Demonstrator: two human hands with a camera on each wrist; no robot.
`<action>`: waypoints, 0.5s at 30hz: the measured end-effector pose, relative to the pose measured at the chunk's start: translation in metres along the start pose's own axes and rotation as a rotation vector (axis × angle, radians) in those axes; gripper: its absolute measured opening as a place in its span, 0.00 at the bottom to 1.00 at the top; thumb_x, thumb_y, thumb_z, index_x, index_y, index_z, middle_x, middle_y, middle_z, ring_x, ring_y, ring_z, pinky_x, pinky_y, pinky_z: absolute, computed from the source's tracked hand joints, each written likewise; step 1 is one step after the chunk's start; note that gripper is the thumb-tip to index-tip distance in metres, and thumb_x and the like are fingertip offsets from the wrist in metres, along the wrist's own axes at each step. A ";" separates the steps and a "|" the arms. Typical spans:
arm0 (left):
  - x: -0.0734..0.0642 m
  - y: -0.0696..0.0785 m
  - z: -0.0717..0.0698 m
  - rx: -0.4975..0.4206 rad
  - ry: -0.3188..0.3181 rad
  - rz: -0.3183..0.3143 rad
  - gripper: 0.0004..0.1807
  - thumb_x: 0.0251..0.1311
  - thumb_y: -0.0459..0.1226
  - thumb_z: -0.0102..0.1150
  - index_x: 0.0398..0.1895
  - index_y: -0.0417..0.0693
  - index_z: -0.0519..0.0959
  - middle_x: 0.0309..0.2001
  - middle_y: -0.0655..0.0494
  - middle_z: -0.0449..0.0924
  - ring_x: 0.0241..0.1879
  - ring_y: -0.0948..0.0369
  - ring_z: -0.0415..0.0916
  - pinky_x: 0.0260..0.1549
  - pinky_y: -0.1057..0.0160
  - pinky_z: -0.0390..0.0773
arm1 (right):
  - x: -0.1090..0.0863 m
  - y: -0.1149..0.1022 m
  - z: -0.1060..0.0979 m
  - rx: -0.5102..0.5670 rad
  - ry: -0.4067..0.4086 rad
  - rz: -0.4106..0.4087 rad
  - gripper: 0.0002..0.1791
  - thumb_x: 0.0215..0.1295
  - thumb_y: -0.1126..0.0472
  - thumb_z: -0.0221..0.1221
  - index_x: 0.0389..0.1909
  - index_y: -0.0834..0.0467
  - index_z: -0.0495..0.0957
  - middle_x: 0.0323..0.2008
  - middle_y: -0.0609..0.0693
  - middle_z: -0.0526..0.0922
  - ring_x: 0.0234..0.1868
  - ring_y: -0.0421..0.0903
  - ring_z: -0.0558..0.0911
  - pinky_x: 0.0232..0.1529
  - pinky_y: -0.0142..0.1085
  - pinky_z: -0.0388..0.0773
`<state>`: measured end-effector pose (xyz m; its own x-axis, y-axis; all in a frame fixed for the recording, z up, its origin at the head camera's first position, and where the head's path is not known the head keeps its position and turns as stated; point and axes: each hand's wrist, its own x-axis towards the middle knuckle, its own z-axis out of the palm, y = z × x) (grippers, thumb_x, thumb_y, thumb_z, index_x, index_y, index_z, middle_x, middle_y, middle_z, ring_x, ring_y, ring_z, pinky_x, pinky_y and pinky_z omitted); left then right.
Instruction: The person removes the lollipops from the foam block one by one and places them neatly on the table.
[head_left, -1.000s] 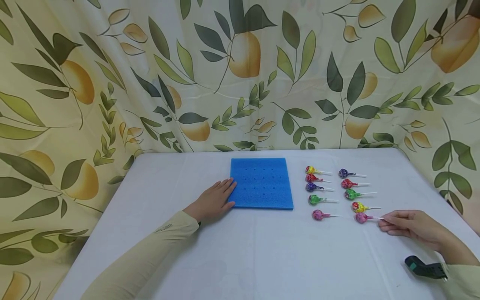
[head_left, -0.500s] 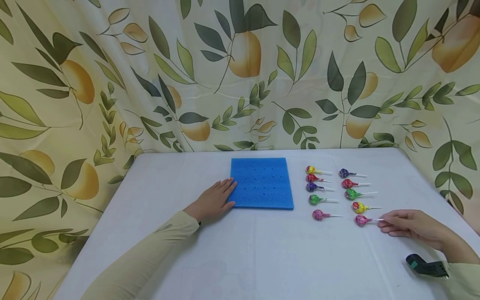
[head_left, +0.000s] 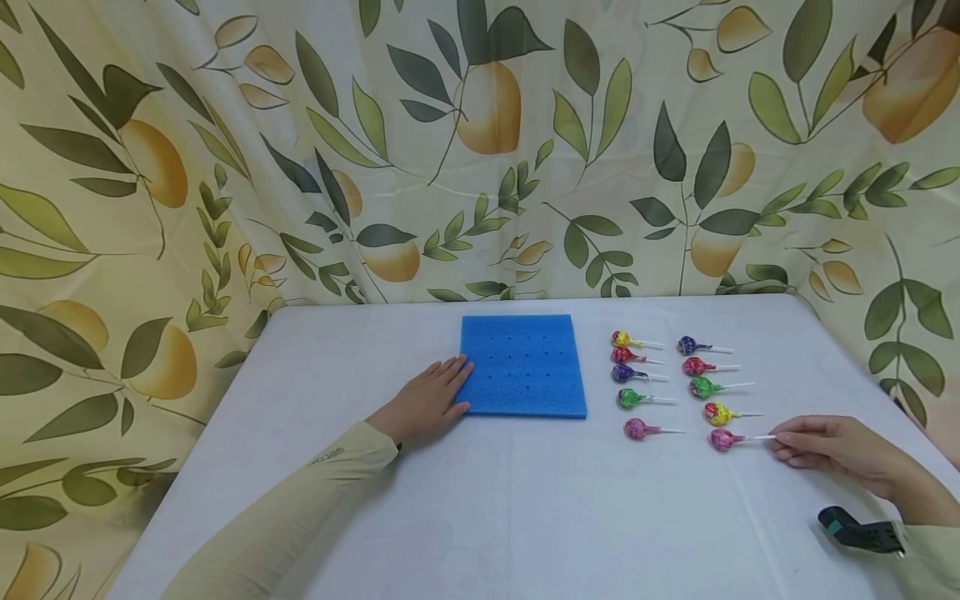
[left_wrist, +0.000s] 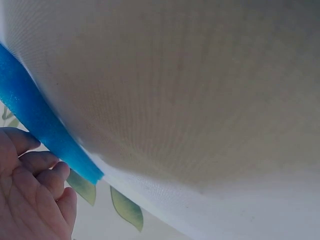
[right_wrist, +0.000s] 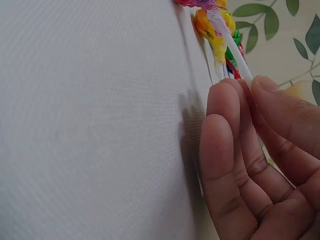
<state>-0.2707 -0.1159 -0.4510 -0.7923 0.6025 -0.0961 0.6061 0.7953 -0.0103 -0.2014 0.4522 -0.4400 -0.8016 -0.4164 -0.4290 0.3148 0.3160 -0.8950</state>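
Observation:
My left hand (head_left: 426, 402) rests flat at the left edge of a blue foam board (head_left: 525, 367) dotted with small holes; its fingertips touch the board. In the left wrist view, the fingers (left_wrist: 47, 167) lie along the board's blue edge (left_wrist: 47, 120). At the right, my right hand (head_left: 843, 454) pinches the end of the white stick of a pink-wrapped lollipop (head_left: 723, 440) between thumb and fingers. From the right wrist, the stick (right_wrist: 235, 50) slants up from the fingertips, and its wrapped head is partly cut off by the frame's top.
Two columns of lollipops lie on the white-clothed table (head_left: 480, 517), among them a yellow one (head_left: 717, 413), a green one (head_left: 703, 387) and another pink one (head_left: 637, 430). A curtain with printed fruit and leaves (head_left: 480, 167) hangs behind the table's far edge.
My right hand has shifted slightly right along the pink lollipop's stick, so more of the stick shows. The lollipop's head sits a touch lower in view. My left hand and the board have stayed put.

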 end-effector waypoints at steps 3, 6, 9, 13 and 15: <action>0.000 0.000 0.001 -0.003 0.002 0.004 0.36 0.71 0.54 0.35 0.74 0.43 0.49 0.75 0.47 0.46 0.75 0.54 0.44 0.73 0.55 0.49 | 0.000 0.000 -0.001 -0.017 0.005 0.007 0.13 0.70 0.63 0.50 0.38 0.46 0.82 0.37 0.37 0.86 0.38 0.37 0.85 0.41 0.29 0.82; 0.000 0.000 0.001 -0.003 0.001 0.004 0.36 0.71 0.54 0.35 0.74 0.43 0.48 0.75 0.47 0.45 0.75 0.54 0.44 0.73 0.55 0.49 | -0.001 -0.001 -0.003 -0.004 -0.023 -0.001 0.14 0.71 0.63 0.48 0.39 0.46 0.82 0.37 0.38 0.86 0.38 0.37 0.84 0.41 0.29 0.82; 0.001 0.000 0.001 0.001 -0.001 -0.001 0.36 0.71 0.54 0.35 0.74 0.43 0.48 0.75 0.47 0.45 0.75 0.54 0.44 0.73 0.55 0.49 | -0.001 -0.001 -0.006 0.012 -0.049 -0.003 0.16 0.72 0.63 0.46 0.39 0.46 0.82 0.37 0.38 0.86 0.38 0.36 0.84 0.41 0.29 0.82; 0.001 -0.001 0.001 0.009 -0.006 -0.005 0.36 0.70 0.55 0.35 0.74 0.44 0.48 0.75 0.48 0.45 0.75 0.55 0.43 0.73 0.55 0.49 | -0.001 0.001 -0.007 0.014 -0.069 0.008 0.16 0.73 0.64 0.44 0.39 0.48 0.82 0.37 0.39 0.86 0.37 0.37 0.84 0.41 0.28 0.82; 0.001 -0.001 0.002 0.011 -0.005 -0.003 0.36 0.71 0.55 0.35 0.74 0.44 0.48 0.75 0.48 0.45 0.75 0.55 0.44 0.73 0.55 0.49 | 0.000 0.002 -0.008 0.021 -0.080 0.008 0.17 0.73 0.64 0.44 0.40 0.49 0.82 0.37 0.40 0.86 0.38 0.37 0.84 0.41 0.28 0.82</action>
<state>-0.2720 -0.1161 -0.4529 -0.7938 0.5998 -0.1007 0.6044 0.7964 -0.0211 -0.2046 0.4596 -0.4411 -0.7561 -0.4814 -0.4434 0.3319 0.3019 -0.8937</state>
